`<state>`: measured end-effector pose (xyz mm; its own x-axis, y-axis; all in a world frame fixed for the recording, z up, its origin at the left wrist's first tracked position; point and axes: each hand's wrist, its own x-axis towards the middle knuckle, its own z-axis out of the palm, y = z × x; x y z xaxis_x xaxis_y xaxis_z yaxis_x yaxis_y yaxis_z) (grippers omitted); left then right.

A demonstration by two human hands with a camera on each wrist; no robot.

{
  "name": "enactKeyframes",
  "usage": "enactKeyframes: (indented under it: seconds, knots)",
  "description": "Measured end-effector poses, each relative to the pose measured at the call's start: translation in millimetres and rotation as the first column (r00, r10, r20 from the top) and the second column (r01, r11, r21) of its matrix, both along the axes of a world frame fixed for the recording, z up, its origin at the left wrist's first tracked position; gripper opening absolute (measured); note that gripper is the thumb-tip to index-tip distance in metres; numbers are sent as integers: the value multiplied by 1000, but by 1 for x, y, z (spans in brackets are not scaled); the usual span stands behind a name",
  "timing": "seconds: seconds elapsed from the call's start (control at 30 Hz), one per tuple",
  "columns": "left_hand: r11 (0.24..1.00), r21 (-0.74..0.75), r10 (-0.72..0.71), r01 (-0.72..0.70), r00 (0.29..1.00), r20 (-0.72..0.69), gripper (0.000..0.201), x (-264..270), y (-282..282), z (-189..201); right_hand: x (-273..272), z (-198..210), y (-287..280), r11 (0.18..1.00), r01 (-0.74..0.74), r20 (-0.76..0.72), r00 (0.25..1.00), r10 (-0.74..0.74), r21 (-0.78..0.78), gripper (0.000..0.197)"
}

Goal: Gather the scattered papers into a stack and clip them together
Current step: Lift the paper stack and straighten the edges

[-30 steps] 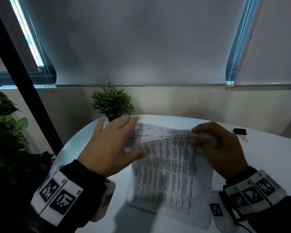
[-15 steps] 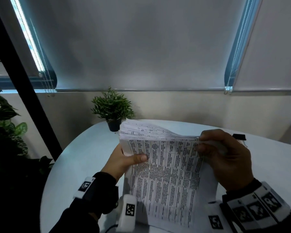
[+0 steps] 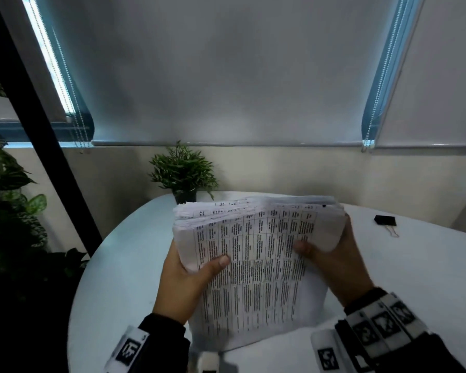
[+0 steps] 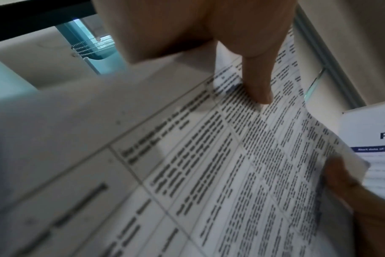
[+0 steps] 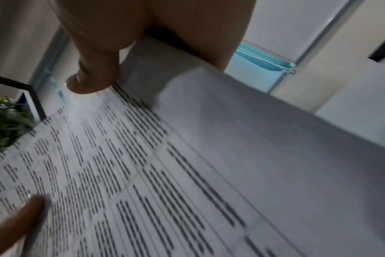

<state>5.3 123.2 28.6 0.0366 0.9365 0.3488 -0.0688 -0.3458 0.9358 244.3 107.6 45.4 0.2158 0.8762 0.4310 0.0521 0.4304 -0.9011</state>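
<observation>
A thick stack of printed papers (image 3: pixel 256 265) stands tilted on its bottom edge on the white round table (image 3: pixel 119 265). Its top edges are slightly fanned and uneven. My left hand (image 3: pixel 189 275) grips the stack's left side, thumb (image 4: pixel 256 81) pressed on the front sheet (image 4: pixel 231 165). My right hand (image 3: pixel 331 259) grips the right side, thumb (image 5: pixel 92 76) on the printed page (image 5: pixel 143 173), fingers hidden behind. A black binder clip (image 3: pixel 385 220) lies on the table to the right, apart from both hands.
A small potted plant (image 3: pixel 183 173) stands at the table's far edge, just behind the stack. Leafy plants (image 3: pixel 8 200) and a black slanted post (image 3: pixel 38 122) are on the left. A wall with roller blinds runs behind the table.
The papers were lifted from lying loosely on the table into an upright stack. My left hand moved from on top of the sheets to the stack's left side; my right hand shifted to the right edge.
</observation>
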Motion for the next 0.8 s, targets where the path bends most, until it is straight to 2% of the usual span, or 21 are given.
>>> enactKeyframes:
  seconds: [0.1,0.23,0.27,0.4,0.53,0.6,0.67,0.7,0.73,0.8]
  knots:
    - [1000,-18,-6,6,1000,9,70,0,3,-1,1,-10,3,994,-34,-37,999,30,-101,98]
    - [1000,-13,-2,2,1000,27,83,-2,7,0,6,-5,4,985,-154,-135,981,142,-83,96]
    - [1000,-19,-11,11,1000,25,78,0,6,2,5,-4,3,982,-172,-148,976,158,-84,91]
    - [999,-31,-15,17,998,62,39,4,5,12,0,0,0,989,-142,-192,973,132,-38,69]
    - [998,-40,-40,41,998,46,47,2,0,15,3,3,-2,989,-138,-150,980,128,-57,93]
    - [997,-54,-44,46,998,41,39,2,-1,11,4,10,-4,991,-117,-114,987,110,-58,98]
    - [997,-58,-52,55,997,50,38,3,2,7,3,31,-12,996,70,85,994,-75,60,90]
    - [997,-55,-57,60,997,51,39,3,3,6,1,47,-18,966,190,223,948,-227,175,86]
    - [997,-48,-56,59,997,52,37,2,4,4,-3,65,-25,916,250,347,868,-356,315,84]
    - [998,-38,-57,59,997,54,33,4,3,6,-27,96,-38,836,213,537,681,-499,506,80]
